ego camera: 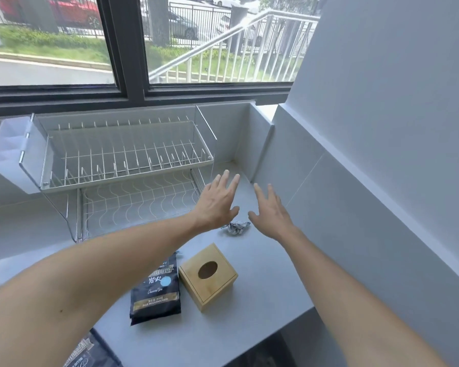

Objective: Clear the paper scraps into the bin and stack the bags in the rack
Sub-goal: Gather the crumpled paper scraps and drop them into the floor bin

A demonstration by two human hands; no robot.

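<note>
A crumpled paper scrap (235, 227) lies on the grey counter (263, 300), between my two wrists. My left hand (219, 200) and my right hand (269, 209) hover flat above the counter just beyond the scrap, fingers spread, holding nothing. A black bag (157, 290) with gold print lies flat nearer to me, partly under my left forearm. Another dark bag (90, 350) shows at the bottom edge, mostly hidden. The two-tier white wire rack (127, 157) stands at the left, both tiers bare.
A wooden box (208, 276) with an oval hole on top sits right of the black bag. A white plastic holder (10, 154) hangs on the rack's left end. Tiled walls close the back and right; a window runs behind the rack.
</note>
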